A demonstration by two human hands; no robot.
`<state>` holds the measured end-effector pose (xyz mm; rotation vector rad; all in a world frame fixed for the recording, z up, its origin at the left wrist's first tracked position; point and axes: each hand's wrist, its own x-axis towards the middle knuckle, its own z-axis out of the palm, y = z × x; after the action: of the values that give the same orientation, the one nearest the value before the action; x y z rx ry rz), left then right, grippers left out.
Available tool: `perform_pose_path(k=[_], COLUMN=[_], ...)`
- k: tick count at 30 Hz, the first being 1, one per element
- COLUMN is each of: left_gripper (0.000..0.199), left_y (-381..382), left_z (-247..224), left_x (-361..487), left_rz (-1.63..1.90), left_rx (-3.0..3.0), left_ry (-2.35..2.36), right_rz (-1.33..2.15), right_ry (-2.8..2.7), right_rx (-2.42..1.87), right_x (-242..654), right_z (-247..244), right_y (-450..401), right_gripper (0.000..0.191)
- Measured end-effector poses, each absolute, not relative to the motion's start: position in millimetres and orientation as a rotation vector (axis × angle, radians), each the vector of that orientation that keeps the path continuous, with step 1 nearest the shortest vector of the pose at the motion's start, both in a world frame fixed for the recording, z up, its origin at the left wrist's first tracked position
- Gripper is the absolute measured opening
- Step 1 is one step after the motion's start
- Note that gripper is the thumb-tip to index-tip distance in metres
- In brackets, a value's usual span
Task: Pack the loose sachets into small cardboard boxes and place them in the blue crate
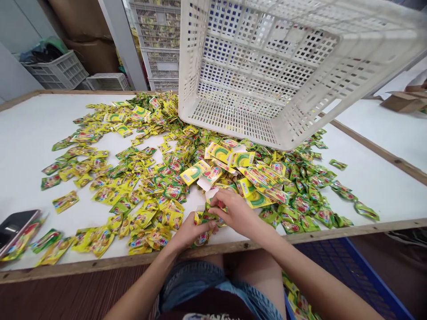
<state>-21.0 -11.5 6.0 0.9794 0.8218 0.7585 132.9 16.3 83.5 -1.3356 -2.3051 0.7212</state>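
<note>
Near the table's front edge, my left hand is closed around a small box with green and yellow packets at its opening. My right hand meets it from the right, fingers bent and pinching at the packets and the box's open end. Just beyond my hands lies a pile of flat yellow boxes, some with white flaps raised. Small yellow candy packets spread to the left, and green ones to the right. The exact contents between my fingers are partly hidden.
A large white perforated crate stands tilted over the packets at the back. A phone rests at the left edge. Stacked crates are behind the table. Below it at the right is a blue crate. A brown carton sits far right.
</note>
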Motion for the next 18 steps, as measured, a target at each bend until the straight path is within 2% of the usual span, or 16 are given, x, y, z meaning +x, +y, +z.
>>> perform_pose_path(k=[4, 8, 11, 18], left_gripper=[0.021, 0.020, 0.019, 0.019], left_y=[-12, -12, -12, -10], left_z=[7, 8, 4, -8], left_x=[-18, -17, -18, -24], left_rz=[0.792, 0.813, 0.812, 0.834], left_rx=[0.938, 0.991, 0.996, 1.065], left_ry=[0.804, 0.796, 0.832, 0.977], right_rz=[0.648, 0.562, 0.481, 0.726], right_ry=[-2.305, -2.282, -2.304, -2.256], right_rx=[-1.280, -1.368, -1.393, -1.136], right_x=[127, 125, 124, 124], right_z=[70, 60, 60, 67], right_y=[9, 12, 12, -4], right_gripper=[0.008, 0.016, 0.010, 0.009])
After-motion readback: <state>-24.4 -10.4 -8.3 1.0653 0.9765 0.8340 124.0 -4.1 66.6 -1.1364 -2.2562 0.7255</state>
